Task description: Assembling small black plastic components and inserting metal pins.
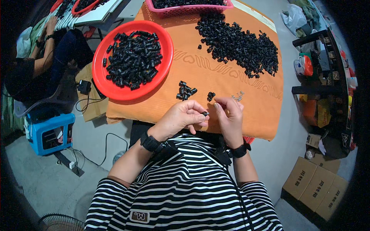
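My left hand [187,118] pinches a small black plastic part [205,114] between thumb and forefinger, over the near edge of the orange-covered table. Just right of it, my right hand [230,115] is raised with thumb and forefinger brought together. Whatever sits between those fingertips, if anything, is too small to make out. Beyond my left hand lies a little group of black cylindrical parts [185,91]. A smaller cluster of black pieces [211,96] rests between the hands. Several tiny pale, shiny pieces [239,96] lie beyond my right hand.
A round red tray [101,85] full of black parts stands at the left. Loose black pieces [243,46] spread across the far right, near a pink basket [189,11]. Another person [42,65] sits at the far left. Cardboard boxes [316,186] and a dark shelf [318,89] stand right.
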{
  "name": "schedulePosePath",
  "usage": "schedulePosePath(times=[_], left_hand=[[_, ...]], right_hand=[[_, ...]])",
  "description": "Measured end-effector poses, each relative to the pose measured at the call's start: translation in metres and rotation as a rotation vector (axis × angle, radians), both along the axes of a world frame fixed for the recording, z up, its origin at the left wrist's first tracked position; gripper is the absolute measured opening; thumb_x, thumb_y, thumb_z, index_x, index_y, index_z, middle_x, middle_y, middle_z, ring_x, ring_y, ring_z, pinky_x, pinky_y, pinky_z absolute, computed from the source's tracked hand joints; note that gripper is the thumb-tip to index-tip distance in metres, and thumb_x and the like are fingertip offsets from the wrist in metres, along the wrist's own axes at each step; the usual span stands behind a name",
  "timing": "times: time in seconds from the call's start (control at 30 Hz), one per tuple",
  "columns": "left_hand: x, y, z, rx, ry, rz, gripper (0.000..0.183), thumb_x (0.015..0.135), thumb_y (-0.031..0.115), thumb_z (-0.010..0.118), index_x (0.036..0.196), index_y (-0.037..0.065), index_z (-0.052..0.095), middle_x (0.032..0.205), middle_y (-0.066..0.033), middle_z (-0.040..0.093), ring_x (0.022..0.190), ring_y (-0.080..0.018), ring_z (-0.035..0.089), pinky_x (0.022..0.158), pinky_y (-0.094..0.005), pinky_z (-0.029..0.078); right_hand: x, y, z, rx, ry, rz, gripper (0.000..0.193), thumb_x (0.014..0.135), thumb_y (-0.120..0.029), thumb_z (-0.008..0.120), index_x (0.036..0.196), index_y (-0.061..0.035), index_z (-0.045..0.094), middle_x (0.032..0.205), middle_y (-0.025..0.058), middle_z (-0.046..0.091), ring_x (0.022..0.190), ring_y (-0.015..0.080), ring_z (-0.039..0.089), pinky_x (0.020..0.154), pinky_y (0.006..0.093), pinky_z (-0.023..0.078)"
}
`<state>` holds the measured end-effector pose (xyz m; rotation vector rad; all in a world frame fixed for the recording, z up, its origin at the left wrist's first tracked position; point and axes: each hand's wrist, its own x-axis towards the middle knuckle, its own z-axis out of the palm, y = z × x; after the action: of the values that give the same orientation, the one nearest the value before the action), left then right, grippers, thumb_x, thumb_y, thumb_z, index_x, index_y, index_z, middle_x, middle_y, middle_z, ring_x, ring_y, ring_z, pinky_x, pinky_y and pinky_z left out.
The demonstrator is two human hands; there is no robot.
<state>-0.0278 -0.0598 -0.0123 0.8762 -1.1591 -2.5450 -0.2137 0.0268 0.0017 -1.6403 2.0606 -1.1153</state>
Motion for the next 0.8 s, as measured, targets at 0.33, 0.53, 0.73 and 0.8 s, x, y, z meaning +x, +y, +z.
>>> schedulePosePath(times=[0.33,0.53,0.73,0.8], left_hand=[[0.001,0.0,-0.005,-0.002,0.039,-0.023,0.021,0.1,0.016,0.065,0.115,0.002,0.061,0.107,-0.01,0.074,0.093,-0.016,0.074,0.062,-0.0232,0.058],[0.001,-0.001,-0.003,0.019,0.039,-0.004,0.022,0.101,0.016,0.064,0.117,0.001,0.06,0.107,-0.0109,0.073,0.094,-0.0172,0.074,0.063,-0.0238,0.059],[0.001,0.001,-0.011,0.0,0.055,-0.008,0.025,0.1,0.014,0.065,0.12,0.0,0.059,0.101,-0.008,0.069,0.096,-0.0169,0.072,0.064,-0.0233,0.06],[0.001,0.0,-0.008,-0.003,0.046,-0.02,0.025,0.1,0.015,0.065,0.12,0.0,0.059,0.101,-0.0084,0.07,0.095,-0.0167,0.073,0.064,-0.023,0.059]], right_hand=[[0.004,-0.009,-0.006,-0.062,0.388,0.113,0.013,0.085,-0.007,0.074,0.096,-0.0109,0.068,0.085,0.0031,0.065,0.083,0.0206,0.06,0.087,0.0388,0.033],[0.004,0.006,0.008,-0.062,0.033,0.122,0.008,0.088,-0.009,0.073,0.095,-0.0094,0.068,0.083,0.002,0.065,0.075,0.0181,0.059,0.085,0.0369,0.032],[0.004,0.012,0.014,-0.005,0.052,0.256,0.011,0.087,-0.006,0.073,0.098,-0.0075,0.07,0.085,0.0013,0.065,0.081,0.0164,0.057,0.088,0.0348,0.033],[0.003,0.01,0.008,-0.024,0.053,0.199,0.011,0.087,-0.008,0.073,0.098,-0.0086,0.07,0.084,0.0019,0.065,0.081,0.018,0.059,0.086,0.0363,0.033]])
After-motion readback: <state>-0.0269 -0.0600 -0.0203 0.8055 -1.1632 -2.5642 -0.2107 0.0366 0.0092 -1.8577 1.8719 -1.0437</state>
